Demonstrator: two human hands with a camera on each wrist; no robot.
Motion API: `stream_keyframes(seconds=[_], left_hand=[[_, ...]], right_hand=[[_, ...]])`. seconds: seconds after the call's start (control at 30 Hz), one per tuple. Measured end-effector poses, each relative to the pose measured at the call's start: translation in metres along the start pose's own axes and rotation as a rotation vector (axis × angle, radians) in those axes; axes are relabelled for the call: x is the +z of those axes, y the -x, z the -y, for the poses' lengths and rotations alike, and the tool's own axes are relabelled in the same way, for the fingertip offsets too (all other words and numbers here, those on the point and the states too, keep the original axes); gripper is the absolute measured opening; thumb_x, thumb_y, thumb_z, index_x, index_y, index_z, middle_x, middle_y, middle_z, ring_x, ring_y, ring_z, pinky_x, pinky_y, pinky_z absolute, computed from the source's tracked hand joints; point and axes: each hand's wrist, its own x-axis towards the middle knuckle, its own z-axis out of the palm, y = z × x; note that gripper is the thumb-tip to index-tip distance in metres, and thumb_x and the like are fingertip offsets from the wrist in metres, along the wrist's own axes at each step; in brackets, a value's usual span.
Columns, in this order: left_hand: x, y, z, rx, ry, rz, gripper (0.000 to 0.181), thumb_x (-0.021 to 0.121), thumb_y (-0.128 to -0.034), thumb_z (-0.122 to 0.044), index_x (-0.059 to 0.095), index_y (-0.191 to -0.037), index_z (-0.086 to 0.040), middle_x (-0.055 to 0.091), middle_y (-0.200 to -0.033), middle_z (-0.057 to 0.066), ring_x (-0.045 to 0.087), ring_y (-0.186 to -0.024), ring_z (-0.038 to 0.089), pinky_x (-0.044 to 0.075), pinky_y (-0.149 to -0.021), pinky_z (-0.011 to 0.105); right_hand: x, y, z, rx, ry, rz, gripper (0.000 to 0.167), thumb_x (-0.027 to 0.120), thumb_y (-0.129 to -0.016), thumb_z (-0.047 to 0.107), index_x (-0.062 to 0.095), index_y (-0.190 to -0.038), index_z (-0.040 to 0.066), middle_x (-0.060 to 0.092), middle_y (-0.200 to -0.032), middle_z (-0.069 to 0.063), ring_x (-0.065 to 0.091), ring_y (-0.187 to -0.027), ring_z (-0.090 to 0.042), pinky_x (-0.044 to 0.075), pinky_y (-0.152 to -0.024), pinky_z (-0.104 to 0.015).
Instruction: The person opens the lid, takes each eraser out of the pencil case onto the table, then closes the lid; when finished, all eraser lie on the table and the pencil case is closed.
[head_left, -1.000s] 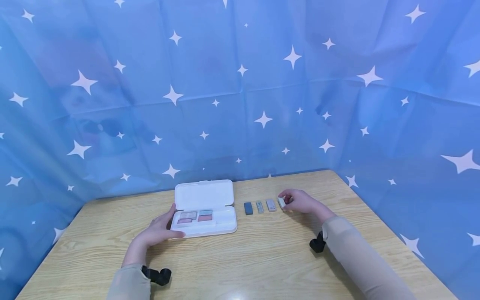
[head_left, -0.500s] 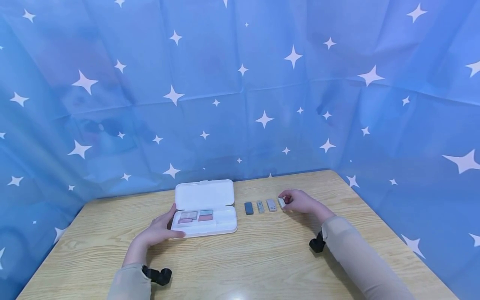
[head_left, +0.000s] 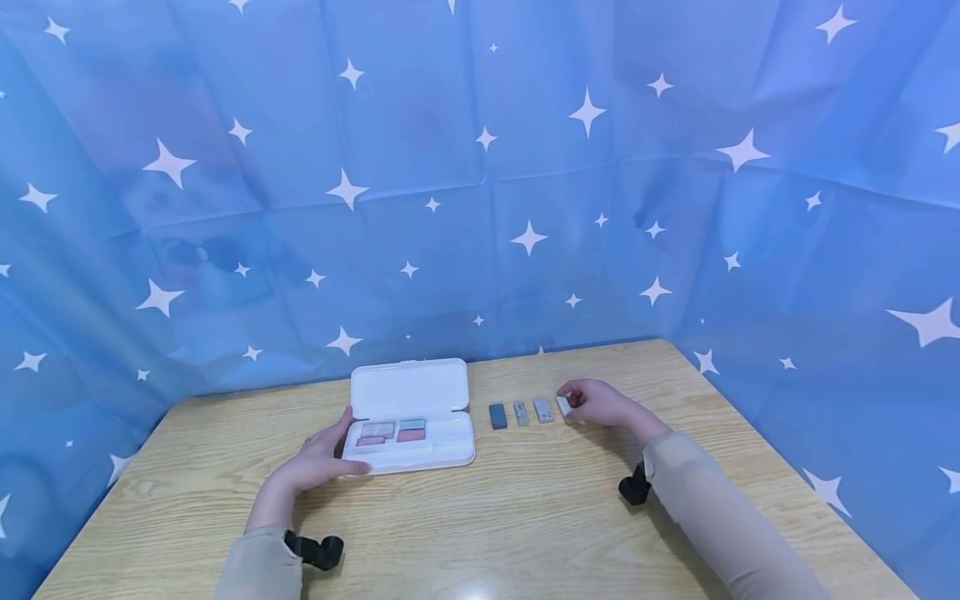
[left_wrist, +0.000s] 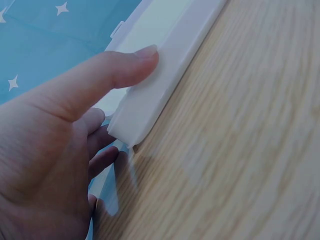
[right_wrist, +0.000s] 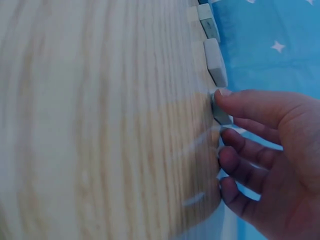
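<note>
Nothing has visibly moved: your left hand (head_left: 318, 461) grips one open white plastic case (head_left: 453, 454) at its left end, four small coloured blocks (head_left: 411, 435) inside; right of it, your right hand (head_left: 598, 402) pinches one whitish rectangular block (head_left: 562, 406), rightmost of four.

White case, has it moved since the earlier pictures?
No, the white case shows no visible shift in the head view, judged against the far edge of the table.

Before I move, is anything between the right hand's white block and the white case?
Yes: the lilac-grey block, patterned block and dark block lie in a row between the white block and the white case.
</note>
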Motion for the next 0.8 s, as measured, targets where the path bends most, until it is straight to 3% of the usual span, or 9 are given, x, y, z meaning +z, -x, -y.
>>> stream_keyframes(seconds=[0.17,0.37,0.53,0.8], left_hand=[[0.0,-0.001,0.002,0.0,-0.006,0.001,0.114,0.079,-0.0763,-0.042,0.005,-0.156,-0.009,0.01,-0.157,0.028,0.009,-0.138,0.053,0.012,-0.105,0.069],[0.001,-0.001,0.002,-0.004,-0.011,-0.001,0.113,0.078,-0.0762,-0.042,0.005,-0.156,-0.01,0.011,-0.157,0.028,0.009,-0.138,0.052,0.013,-0.105,0.069],[0.001,-0.001,0.002,-0.006,-0.017,-0.001,0.114,0.078,-0.0761,-0.043,0.005,-0.156,-0.01,0.01,-0.157,0.027,0.009,-0.138,0.052,0.013,-0.105,0.069],[0.001,-0.001,0.003,-0.007,-0.019,-0.004,0.114,0.078,-0.0761,-0.044,0.005,-0.156,-0.011,0.011,-0.157,0.027,0.009,-0.138,0.052,0.013,-0.105,0.069]], right_hand=[[-0.004,-0.001,0.005,0.013,0.003,0.003,0.053,0.07,-0.088,0.012,0.052,-0.134,-0.004,0.059,-0.097,-0.009,0.054,-0.085,-0.02,0.046,-0.074,-0.038],[-0.01,-0.006,0.021,-0.002,0.018,0.01,0.045,0.065,-0.092,0.013,0.054,-0.134,-0.001,0.056,-0.094,-0.008,0.049,-0.071,-0.019,0.041,-0.063,-0.034],[-0.011,-0.016,0.041,-0.055,0.072,0.037,0.044,0.066,-0.092,0.017,0.056,-0.133,0.004,0.06,-0.098,-0.004,0.055,-0.079,-0.017,0.045,-0.066,-0.035],[0.004,-0.042,0.082,-0.116,0.072,0.129,0.039,0.066,-0.092,0.015,0.061,-0.13,0.009,0.061,-0.095,-0.001,0.057,-0.082,-0.017,0.048,-0.069,-0.035]])
